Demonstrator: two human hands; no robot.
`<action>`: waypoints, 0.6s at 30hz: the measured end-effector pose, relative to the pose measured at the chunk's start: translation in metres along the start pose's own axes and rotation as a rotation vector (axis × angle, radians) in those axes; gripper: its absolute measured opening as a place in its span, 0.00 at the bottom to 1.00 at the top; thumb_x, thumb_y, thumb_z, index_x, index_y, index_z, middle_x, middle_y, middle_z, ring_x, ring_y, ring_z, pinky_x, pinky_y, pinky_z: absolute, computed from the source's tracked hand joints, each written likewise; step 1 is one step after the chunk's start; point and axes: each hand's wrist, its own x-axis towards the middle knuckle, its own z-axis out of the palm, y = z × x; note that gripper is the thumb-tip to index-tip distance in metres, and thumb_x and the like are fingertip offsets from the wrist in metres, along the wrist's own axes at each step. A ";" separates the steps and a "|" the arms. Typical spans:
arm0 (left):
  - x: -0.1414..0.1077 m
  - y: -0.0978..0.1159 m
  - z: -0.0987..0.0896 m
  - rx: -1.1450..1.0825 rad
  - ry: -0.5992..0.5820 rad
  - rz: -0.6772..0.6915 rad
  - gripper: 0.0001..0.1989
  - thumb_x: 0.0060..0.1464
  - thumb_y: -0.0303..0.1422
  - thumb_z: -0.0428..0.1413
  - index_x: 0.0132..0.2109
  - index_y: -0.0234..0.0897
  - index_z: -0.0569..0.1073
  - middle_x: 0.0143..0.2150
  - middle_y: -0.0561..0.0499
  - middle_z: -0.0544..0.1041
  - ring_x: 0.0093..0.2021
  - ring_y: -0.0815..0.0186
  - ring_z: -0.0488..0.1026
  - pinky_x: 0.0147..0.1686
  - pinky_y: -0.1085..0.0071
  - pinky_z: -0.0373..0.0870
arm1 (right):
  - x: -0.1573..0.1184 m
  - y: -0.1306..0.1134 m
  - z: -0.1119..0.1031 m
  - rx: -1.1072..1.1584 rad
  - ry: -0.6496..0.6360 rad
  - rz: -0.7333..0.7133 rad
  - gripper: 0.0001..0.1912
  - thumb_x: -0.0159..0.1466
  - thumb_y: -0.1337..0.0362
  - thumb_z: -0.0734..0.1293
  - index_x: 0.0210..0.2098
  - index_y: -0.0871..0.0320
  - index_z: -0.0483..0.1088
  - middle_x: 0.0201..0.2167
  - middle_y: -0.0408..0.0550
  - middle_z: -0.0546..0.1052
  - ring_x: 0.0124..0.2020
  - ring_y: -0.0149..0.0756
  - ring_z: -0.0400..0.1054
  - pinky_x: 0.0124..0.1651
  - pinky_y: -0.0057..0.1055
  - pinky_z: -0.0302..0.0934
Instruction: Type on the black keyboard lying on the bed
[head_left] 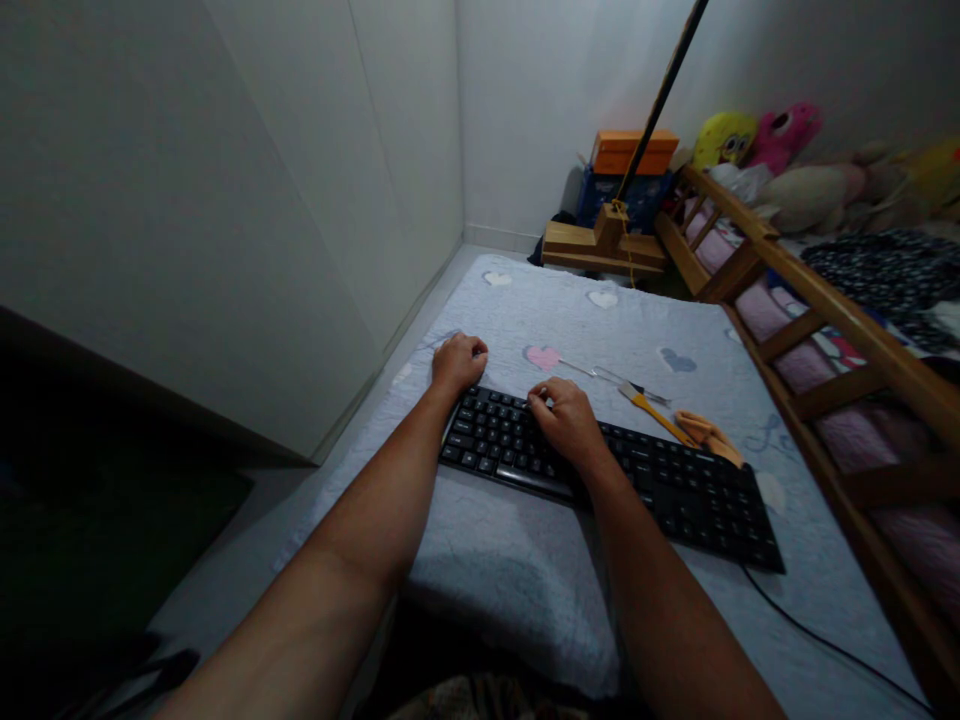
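A black keyboard (697, 500) lies at a slant on a pale cloth with heart prints. At its far left corner rests my left hand (459, 362), fingers curled in; whatever they hold, if anything, is hidden. Over the upper key rows my right hand (564, 412) is closed in a pinch, with a small thing at the fingertips too tiny to name. Beyond the keyboard lie a thin white stick (576, 367), a wire tool with a dark part (611, 376), a brush with a yellow handle (654, 412) and a crumpled orange cloth (705, 432).
The keyboard's cable (817, 635) trails to the lower right. A wooden bed rail (847, 305) runs along the right side, with plush toys behind it. A wooden stand (604, 245) with a dark pole is at the back, before an orange box (634, 152). A wall panel (322, 200) rises at left.
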 end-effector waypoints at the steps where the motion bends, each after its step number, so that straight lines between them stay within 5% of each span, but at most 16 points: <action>1: 0.000 0.000 0.000 -0.003 0.000 -0.001 0.14 0.69 0.33 0.58 0.54 0.45 0.87 0.57 0.44 0.83 0.63 0.53 0.79 0.66 0.59 0.74 | 0.000 0.000 0.000 0.001 0.000 -0.005 0.11 0.72 0.68 0.68 0.36 0.52 0.82 0.40 0.52 0.87 0.46 0.47 0.77 0.56 0.41 0.66; 18: 0.000 -0.001 0.002 -0.012 0.005 -0.003 0.14 0.69 0.33 0.59 0.54 0.45 0.88 0.56 0.43 0.82 0.61 0.53 0.79 0.65 0.59 0.74 | -0.001 -0.002 -0.001 0.000 -0.009 -0.020 0.12 0.72 0.69 0.68 0.35 0.52 0.82 0.40 0.51 0.86 0.47 0.47 0.76 0.56 0.41 0.66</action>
